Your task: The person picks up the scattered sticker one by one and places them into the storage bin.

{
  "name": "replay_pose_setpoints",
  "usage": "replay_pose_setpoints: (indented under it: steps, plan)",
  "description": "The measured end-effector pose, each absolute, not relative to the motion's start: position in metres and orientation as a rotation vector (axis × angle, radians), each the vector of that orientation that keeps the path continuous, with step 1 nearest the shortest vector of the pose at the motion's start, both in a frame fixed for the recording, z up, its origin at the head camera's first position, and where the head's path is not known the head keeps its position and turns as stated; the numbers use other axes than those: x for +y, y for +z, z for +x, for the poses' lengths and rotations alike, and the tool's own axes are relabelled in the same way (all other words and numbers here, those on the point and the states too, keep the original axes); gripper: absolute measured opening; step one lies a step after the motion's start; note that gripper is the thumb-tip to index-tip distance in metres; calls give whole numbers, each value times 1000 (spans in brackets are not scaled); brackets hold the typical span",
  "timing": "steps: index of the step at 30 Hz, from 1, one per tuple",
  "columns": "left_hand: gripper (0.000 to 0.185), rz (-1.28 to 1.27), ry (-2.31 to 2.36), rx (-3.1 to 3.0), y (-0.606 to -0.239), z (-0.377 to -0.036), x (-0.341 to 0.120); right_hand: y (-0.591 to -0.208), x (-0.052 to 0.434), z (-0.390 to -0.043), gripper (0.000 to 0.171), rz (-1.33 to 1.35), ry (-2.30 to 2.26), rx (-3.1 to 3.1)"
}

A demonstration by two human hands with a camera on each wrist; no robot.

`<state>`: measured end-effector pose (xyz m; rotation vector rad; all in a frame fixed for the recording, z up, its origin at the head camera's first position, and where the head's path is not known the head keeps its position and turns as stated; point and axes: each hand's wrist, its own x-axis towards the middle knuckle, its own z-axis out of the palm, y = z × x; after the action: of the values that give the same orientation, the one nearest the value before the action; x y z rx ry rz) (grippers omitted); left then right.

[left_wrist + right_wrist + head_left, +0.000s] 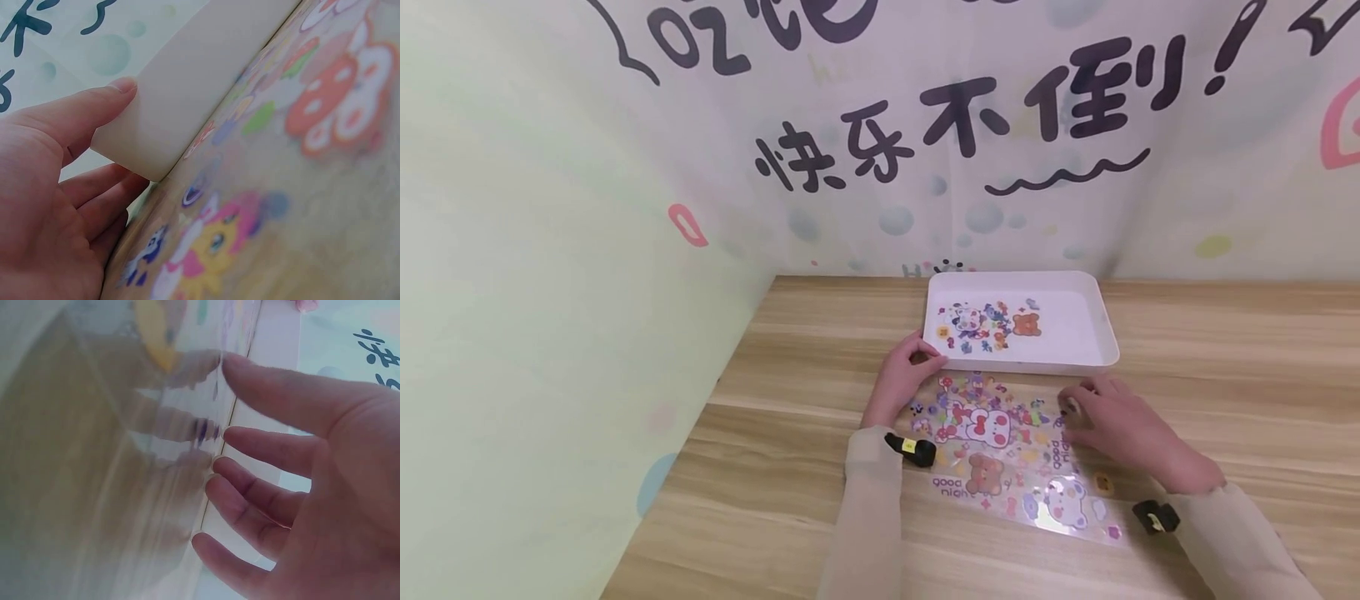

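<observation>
While the left hand [901,377] grips the near left corner of a white tray [1093,293], thumb on its rim, a clear sticker sheet [1011,454] lies on the wooden table [760,467] just before the tray; the right hand [1123,425] rests open-fingered at its right edge.

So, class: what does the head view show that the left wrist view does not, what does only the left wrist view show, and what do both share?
Only the head view: the right hand resting on the sticker sheet, the stickers inside the tray, the wooden table and the lettered wall.
Only the left wrist view: the thumb pressed against the tray's outer wall, seen close up.
Both: the left hand holding the tray's corner, beside the sheet.
</observation>
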<state>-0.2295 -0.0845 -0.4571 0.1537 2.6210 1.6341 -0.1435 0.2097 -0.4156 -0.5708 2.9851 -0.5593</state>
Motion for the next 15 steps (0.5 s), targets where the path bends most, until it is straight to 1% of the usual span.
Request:
replay_pose_setpoints:
  steps: [3, 7, 10, 15]
  plan:
    - [19, 145, 1628, 2623, -457, -230, -85, -415, 208, -144, 44, -538, -548, 2972]
    - [20, 149, 1620, 2626, -457, -231, -85, -415, 202, -144, 57, -490, -529, 2960]
    - [22, 160, 1619, 2628, -457, -232, -85, -416, 195, -143, 62, -451, -518, 2958]
    - [22, 171, 1630, 2622, -458, -232, -84, -415, 190, -138, 57, -424, -455, 2979]
